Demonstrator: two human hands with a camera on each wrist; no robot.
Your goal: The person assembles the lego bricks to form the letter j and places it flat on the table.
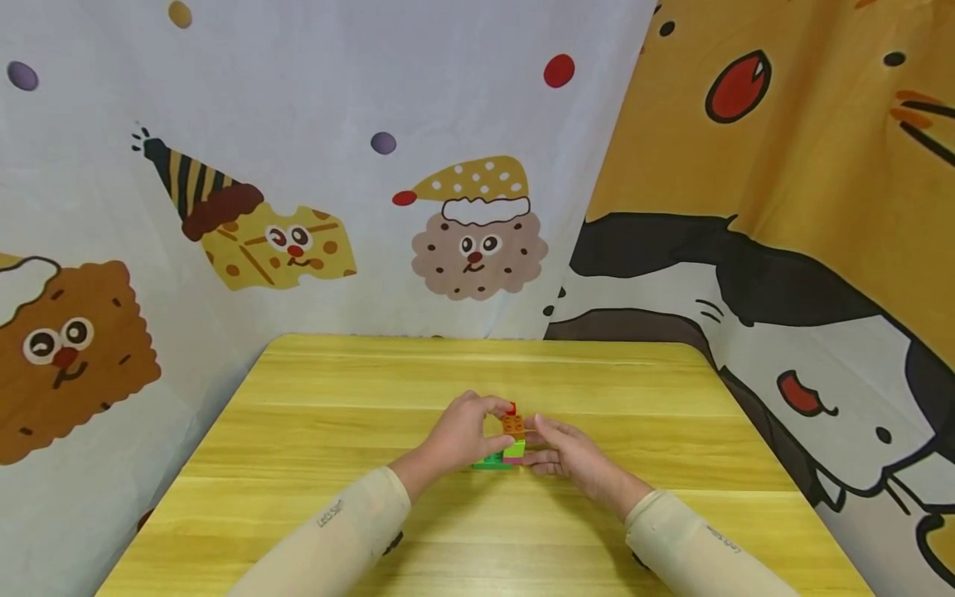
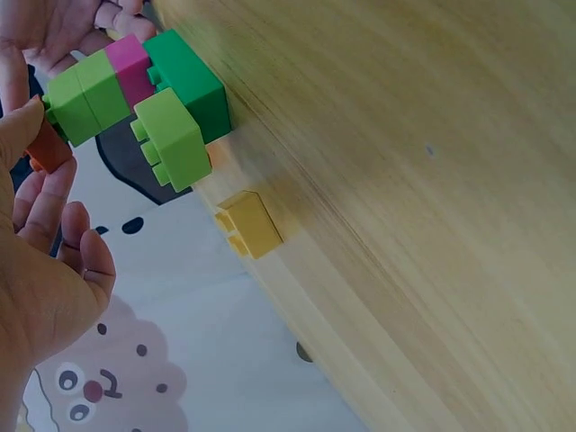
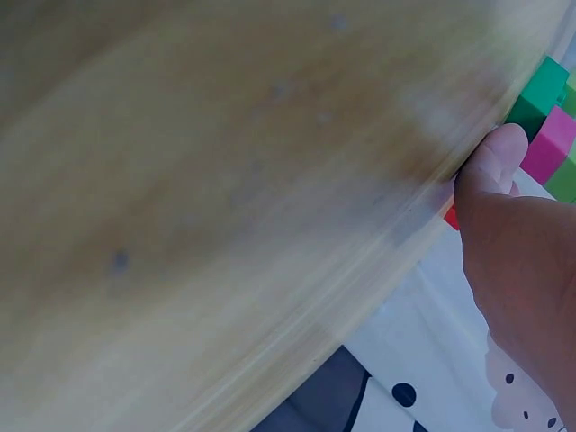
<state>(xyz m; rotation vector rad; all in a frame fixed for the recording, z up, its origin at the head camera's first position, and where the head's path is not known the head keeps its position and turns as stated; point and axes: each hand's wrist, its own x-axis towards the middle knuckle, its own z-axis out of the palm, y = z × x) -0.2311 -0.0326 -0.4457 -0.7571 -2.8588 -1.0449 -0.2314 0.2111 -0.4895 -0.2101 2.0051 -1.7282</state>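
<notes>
A small stack of toy building bricks stands on the table: a green brick (image 2: 191, 85) at the bottom, then a pink brick (image 2: 131, 70) and lime-green bricks (image 2: 88, 97). An orange brick (image 1: 513, 424) sits at the top, pinched between the thumb and fingers of my left hand (image 1: 466, 433). Another lime-green brick (image 2: 173, 139) sits on the green one beside the pink. My right hand (image 1: 578, 460) is at the stack's right side, its fingers loosely bent next to the bricks; whether they touch is unclear.
A yellow brick (image 2: 250, 225) lies on the wooden table (image 1: 336, 431) near the stack. Part of a red brick (image 1: 511, 408) shows behind the orange one. A printed cloth (image 1: 321, 99) hangs beyond the table's far edge.
</notes>
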